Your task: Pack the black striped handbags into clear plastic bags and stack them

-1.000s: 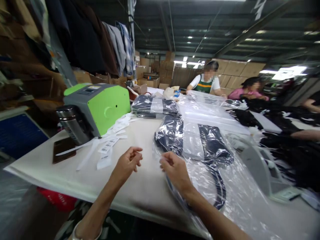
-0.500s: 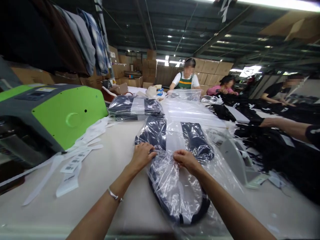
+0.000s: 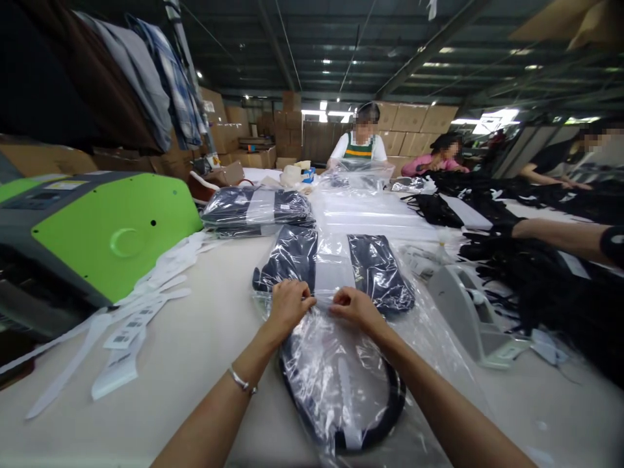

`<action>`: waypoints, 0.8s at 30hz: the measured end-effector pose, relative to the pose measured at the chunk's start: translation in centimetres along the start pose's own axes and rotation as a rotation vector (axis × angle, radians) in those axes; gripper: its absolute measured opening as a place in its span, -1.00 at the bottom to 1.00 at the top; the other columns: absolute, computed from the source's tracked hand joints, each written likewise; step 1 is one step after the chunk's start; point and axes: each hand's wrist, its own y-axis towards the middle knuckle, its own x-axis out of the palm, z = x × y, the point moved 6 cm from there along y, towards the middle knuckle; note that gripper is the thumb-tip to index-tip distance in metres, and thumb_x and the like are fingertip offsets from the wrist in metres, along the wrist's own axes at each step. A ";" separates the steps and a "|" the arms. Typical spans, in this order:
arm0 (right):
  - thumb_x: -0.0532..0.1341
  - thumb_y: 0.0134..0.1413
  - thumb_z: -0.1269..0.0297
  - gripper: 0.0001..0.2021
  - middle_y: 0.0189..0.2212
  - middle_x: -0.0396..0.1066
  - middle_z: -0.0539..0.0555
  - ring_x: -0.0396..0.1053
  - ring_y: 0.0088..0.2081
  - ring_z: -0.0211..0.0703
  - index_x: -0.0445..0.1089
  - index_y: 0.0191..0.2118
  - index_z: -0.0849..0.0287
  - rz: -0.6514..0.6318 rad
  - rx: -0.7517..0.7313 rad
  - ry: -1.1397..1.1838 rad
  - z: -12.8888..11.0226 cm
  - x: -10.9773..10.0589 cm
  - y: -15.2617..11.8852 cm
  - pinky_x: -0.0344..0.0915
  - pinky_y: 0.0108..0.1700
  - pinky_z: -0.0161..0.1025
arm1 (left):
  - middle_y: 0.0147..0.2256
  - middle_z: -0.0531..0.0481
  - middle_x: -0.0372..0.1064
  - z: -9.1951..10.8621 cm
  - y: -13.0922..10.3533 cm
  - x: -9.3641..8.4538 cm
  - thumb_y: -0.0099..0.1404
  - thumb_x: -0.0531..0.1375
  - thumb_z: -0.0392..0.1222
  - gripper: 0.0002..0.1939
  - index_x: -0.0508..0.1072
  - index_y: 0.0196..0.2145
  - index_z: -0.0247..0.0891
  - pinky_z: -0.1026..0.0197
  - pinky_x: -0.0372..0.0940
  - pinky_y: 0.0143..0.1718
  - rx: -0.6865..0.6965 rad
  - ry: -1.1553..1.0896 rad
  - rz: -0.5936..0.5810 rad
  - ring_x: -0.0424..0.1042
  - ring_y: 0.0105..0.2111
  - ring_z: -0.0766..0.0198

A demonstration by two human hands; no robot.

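A clear plastic bag (image 3: 319,348) lies before me around a folded dark item (image 3: 381,273), whose exact kind I cannot make out. A white band (image 3: 334,270) crosses its middle, and a dark strap loop (image 3: 390,419) curves toward me under the film. My left hand (image 3: 291,307) has its fingers curled on the plastic at the item's near edge. Just to the right, my right hand (image 3: 359,311) pinches the same film between thumb and fingers. A small gap separates the two hands.
Left stands a green and grey machine (image 3: 121,227) with printed label strips (image 3: 129,335) beside it. Bagged dark items (image 3: 258,207) and flat clear bags (image 3: 375,221) lie beyond. A grey dispenser (image 3: 468,318) and black goods (image 3: 541,286) are right. A co-worker's arm (image 3: 560,235) reaches in.
My left hand has moved right, closer to my right hand, along the plastic. The view has shifted slightly, and the strap loop sits a little lower. Both hands remain on the film.
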 end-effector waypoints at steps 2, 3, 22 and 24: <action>0.38 -0.15 0.21 -0.79 -0.40 0.48 -0.01 0.39 -0.35 -0.18 0.46 -0.34 0.16 -0.078 0.019 0.152 0.0 -1.5 -0.9 0.26 -0.27 -0.28 | -0.31 0.01 0.51 -0.2 0.2 0.3 0.22 0.31 -0.08 -0.86 0.51 -0.42 -0.17 0.09 0.13 -0.14 -0.026 0.002 -0.007 0.40 -0.17 0.09; 0.38 -0.13 0.16 -0.76 -0.38 0.50 0.01 0.40 -0.34 -0.16 0.47 -0.31 0.16 -0.082 0.023 0.191 0.0 -2.9 -1.6 0.28 -0.26 -0.27 | -0.32 0.02 0.51 -0.4 0.3 0.4 0.21 0.31 -0.08 -0.86 0.51 -0.43 -0.17 0.10 0.13 -0.16 -0.032 0.000 -0.014 0.40 -0.19 0.10; 0.37 -0.24 -0.08 -0.60 -0.47 0.54 0.13 0.41 -0.40 -0.14 0.51 -0.49 0.23 0.436 0.514 0.239 18.0 -26.9 -13.4 0.25 -0.35 -0.26 | -0.35 0.00 0.51 -2.9 1.8 2.2 0.18 0.14 0.12 -0.69 0.45 -0.49 -0.17 0.19 0.08 -0.30 -0.052 -0.063 -0.147 0.43 -0.26 0.10; 0.41 -0.30 -0.03 -0.63 -0.48 0.53 0.13 0.40 -0.44 -0.17 0.51 -0.49 0.23 0.421 0.509 0.294 17.4 -26.6 -13.1 0.25 -0.38 -0.27 | -0.37 0.01 0.51 -2.8 1.7 2.1 0.17 0.13 0.12 -0.68 0.45 -0.49 -0.18 0.20 0.09 -0.30 -0.066 -0.076 -0.156 0.44 -0.28 0.12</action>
